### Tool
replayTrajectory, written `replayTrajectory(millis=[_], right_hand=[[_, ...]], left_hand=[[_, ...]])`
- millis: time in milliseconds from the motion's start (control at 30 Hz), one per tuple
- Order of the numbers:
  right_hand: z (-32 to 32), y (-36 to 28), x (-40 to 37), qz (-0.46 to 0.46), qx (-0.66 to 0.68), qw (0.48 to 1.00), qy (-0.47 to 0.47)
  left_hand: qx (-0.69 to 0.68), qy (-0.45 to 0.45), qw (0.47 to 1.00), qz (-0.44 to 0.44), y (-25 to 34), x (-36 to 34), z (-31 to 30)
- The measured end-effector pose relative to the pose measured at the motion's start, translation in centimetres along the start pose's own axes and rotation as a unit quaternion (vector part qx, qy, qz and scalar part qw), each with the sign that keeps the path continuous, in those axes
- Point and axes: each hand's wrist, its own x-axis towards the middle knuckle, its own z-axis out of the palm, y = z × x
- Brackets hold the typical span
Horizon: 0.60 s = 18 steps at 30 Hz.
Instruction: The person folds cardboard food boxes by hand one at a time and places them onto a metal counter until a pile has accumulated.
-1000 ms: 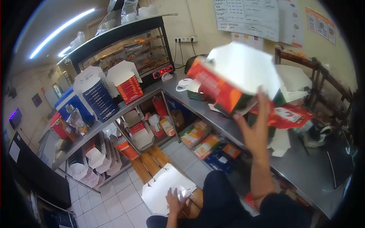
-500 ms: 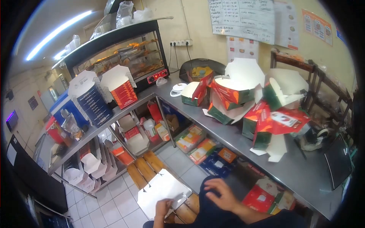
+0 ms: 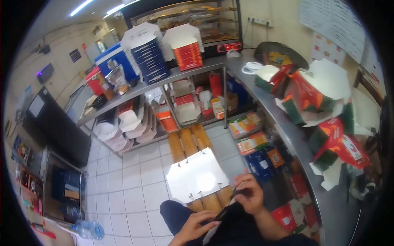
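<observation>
On a wooden slatted bench [image 3: 177, 148] lies a flat white carton sheet [image 3: 193, 175] with slits along its edges. My left hand [image 3: 198, 225] is over my lap, its fingers closed on a thin dark object [image 3: 222, 214] with a pale edge below it. Higher and to the right, my right hand [image 3: 250, 196] pinches at the upper end of the dark material, just off the sheet's near right corner. I cannot tell what this dark object is.
Folded red and green boxes [image 3: 305, 92] pile up on the metal counter [image 3: 295, 153] at right. Stacks of blue cartons [image 3: 150, 61] and red cartons [image 3: 188, 55] stand on the back counter before a heated display case [image 3: 197, 22]. Packed cartons [image 3: 252, 143] lie beneath the right counter.
The view has swung left and down. My left hand has left the white sheet and come back to my lap; my right hand, with fingers spread before, now pinches dark material.
</observation>
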Motion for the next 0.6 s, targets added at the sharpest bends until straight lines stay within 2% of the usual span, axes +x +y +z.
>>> replayTrajectory(millis=[33, 67, 100, 133, 167, 233, 267, 300, 333, 367, 400, 433, 467, 533, 567, 600], right_hand=[[0.3, -0.7, 0.3, -0.008, 0.06, 0.998, 0.006], [0.6, -1.6, 0.5, -0.003, 0.154, 0.988, -0.014], [0.7, -2.4, 0.7, -0.001, 0.16, 0.987, -0.022], [0.8, -3.0, 0.9, -0.015, 0.163, 0.985, -0.063], [0.8, -3.7, 1.0, -0.03, 0.165, 0.981, -0.103], [0.9, -5.0, 1.3, -0.044, 0.17, 0.973, -0.148], [0.9, -5.6, 1.4, -0.038, -0.048, 0.991, -0.12], [1.0, -6.3, 1.5, -0.032, -0.264, 0.96, -0.086], [1.4, -7.2, 2.5, 0.019, -0.299, 0.952, -0.058], [1.2, -7.7, 2.8, 0.018, -0.296, 0.953, -0.061], [0.6, -8.0, 3.1, 0.048, -0.304, 0.943, -0.126], [0.1, -8.0, 3.3, 0.079, -0.312, 0.927, -0.192], [-0.2, -7.8, 3.3, 0.069, -0.292, 0.925, -0.234], [-0.5, -7.6, 3.2, 0.098, -0.276, 0.92, -0.262], [-0.6, -7.4, 3.3, 0.126, -0.262, 0.914, -0.282], [-0.7, -7.2, 3.2, 0.126, -0.262, 0.912, -0.29]], left_hand=[[0.0, 0.011, 1.0, -0.005, -1.0, -0.7, 0.1], [-0.176, -0.023, 0.979, -0.102, -3.1, -1.6, 0.3], [-0.347, -0.057, 0.917, -0.19, -5.0, -2.2, 0.5], [-0.525, -0.083, 0.828, -0.176, -5.6, -1.8, 1.2], [-0.527, -0.074, 0.829, -0.173, -5.8, -1.8, 2.3], [-0.624, -0.019, 0.764, -0.161, -4.6, -0.9, 4.0], [-0.58, 0.034, 0.8, -0.147, -4.5, -0.5, 4.5], [-0.581, 0.041, 0.8, -0.144, -3.8, -0.2, 4.2], [-0.499, 0.088, 0.851, -0.138, -2.5, 0.2, 3.6], [-0.411, 0.134, 0.892, -0.132, -1.7, 0.5, 3.0], [-0.35, 0.157, 0.918, -0.097, -1.4, 0.8, 2.7], [-0.351, 0.163, 0.917, -0.096, -1.1, 1.1, 2.3], [-0.337, 0.156, 0.924, -0.09, -0.7, 1.3, 1.9], [-0.265, 0.144, 0.952, -0.058, -1.0, 1.4, 1.5], [-0.269, 0.15, 0.95, -0.059, -0.8, 1.2, 1.0], [-0.232, 0.094, 0.964, -0.095, 0.6, 1.4, -0.2]])
